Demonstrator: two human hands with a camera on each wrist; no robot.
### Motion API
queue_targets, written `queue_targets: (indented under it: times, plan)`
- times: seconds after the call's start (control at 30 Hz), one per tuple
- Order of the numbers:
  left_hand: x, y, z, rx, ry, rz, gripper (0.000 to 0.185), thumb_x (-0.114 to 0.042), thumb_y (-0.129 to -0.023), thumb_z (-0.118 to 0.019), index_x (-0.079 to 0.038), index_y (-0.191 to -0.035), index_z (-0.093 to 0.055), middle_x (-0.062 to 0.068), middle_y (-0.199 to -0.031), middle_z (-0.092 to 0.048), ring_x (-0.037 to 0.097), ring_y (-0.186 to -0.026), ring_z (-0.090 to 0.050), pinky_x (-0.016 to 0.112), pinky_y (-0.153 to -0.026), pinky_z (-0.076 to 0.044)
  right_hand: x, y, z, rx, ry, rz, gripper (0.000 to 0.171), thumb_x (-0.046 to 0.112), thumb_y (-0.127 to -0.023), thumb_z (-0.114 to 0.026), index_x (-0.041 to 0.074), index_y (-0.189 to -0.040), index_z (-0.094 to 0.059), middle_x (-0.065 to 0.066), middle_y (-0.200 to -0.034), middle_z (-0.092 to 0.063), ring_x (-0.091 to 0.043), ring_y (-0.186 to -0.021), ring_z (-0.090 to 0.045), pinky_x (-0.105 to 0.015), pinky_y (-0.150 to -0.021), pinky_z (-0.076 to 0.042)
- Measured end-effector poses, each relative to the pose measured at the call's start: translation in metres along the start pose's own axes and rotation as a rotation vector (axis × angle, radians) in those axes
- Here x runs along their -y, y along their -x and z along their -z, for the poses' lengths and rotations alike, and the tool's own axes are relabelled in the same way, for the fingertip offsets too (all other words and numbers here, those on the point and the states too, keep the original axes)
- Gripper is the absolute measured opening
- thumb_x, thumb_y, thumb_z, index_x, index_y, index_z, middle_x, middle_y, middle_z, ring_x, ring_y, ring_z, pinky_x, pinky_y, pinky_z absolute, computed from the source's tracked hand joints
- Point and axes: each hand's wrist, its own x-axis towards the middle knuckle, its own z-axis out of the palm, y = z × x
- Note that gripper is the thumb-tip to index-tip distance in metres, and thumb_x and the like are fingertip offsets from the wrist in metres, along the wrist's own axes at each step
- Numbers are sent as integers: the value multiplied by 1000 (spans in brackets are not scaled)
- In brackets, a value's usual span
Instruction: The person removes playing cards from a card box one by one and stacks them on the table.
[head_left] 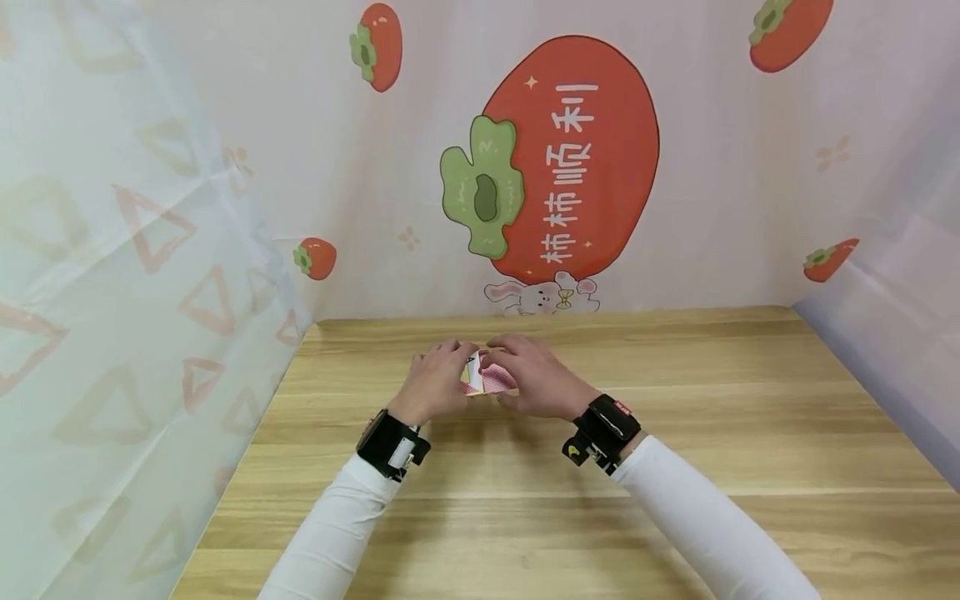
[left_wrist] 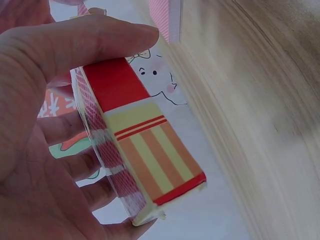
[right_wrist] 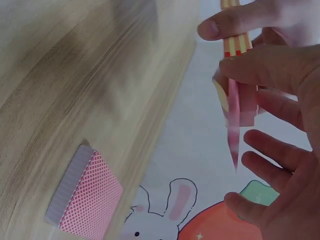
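A playing-card box (head_left: 491,381) is held just above the middle of the wooden table (head_left: 525,517) by both hands. It is red with yellow and orange stripes (left_wrist: 145,150) and has red lattice sides. My left hand (head_left: 442,375) grips its long sides, thumb (left_wrist: 115,35) on top and fingers underneath. My right hand (head_left: 525,371) pinches the box's other end (right_wrist: 235,45), where a blurred pink flap or card (right_wrist: 235,125) hangs down. A stack of pink-backed cards (right_wrist: 85,197) lies on the table beyond the hands, near the wall.
A printed backdrop with a big red persimmon (head_left: 570,158) and a rabbit (head_left: 540,296) stands at the table's far edge. Translucent sheets close in the left (head_left: 112,292) and right (head_left: 900,292) sides. Black wrist straps (head_left: 390,446) sit on both white sleeves.
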Motion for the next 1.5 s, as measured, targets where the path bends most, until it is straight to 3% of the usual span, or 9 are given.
queue_targets:
  times: [0.23,0.53,0.9,1.17,1.33,1.5]
  plan:
    - [0,-4,5,-13,11,-1,78,-16,-69,-90,-12,-140,-57,10,-121,-59,30,-110,-55,58,-90,-43,-3,-4,4,-17,100,51,40,14,-83,-85,11,-119,-68,-10,-129,-62,-30,-124,-55,-51,-109,-39]
    - [-1,-2,4,-21,-1,-12,75,-18,-70,-91,-12,-137,-58,9,-117,-59,30,-107,-56,58,-87,-44,0,-8,4,9,88,72,38,17,-81,-86,12,-116,-72,-12,-131,-62,-31,-126,-55,-48,-108,-41]
    - [3,3,2,-13,16,3,77,-19,-69,-92,-12,-138,-59,9,-116,-59,30,-104,-55,57,-86,-44,-3,0,9,83,85,-10,35,12,-81,-83,13,-115,-74,-12,-131,-61,-32,-127,-53,-48,-103,-47]
    - [8,5,2,-18,26,28,80,-16,-67,-90,-11,-140,-58,13,-125,-59,33,-110,-56,60,-89,-44,-12,6,17,99,77,-147,38,17,-81,-84,14,-117,-73,-11,-128,-60,-29,-121,-53,-45,-95,-51]
    - [8,5,1,-22,28,46,79,-12,-65,-87,-11,-139,-58,14,-124,-60,32,-107,-56,58,-87,-43,-19,8,18,40,104,-269,42,29,-81,-86,10,-116,-72,-12,-121,-63,-28,-109,-56,-40,-85,-54]
    - [8,5,0,-32,25,46,79,-12,-65,-88,-10,-138,-59,14,-123,-60,32,-106,-55,59,-84,-43,-27,8,14,-50,156,-393,38,36,-82,-85,8,-103,-73,-9,-99,-65,-25,-89,-57,-37,-75,-53]
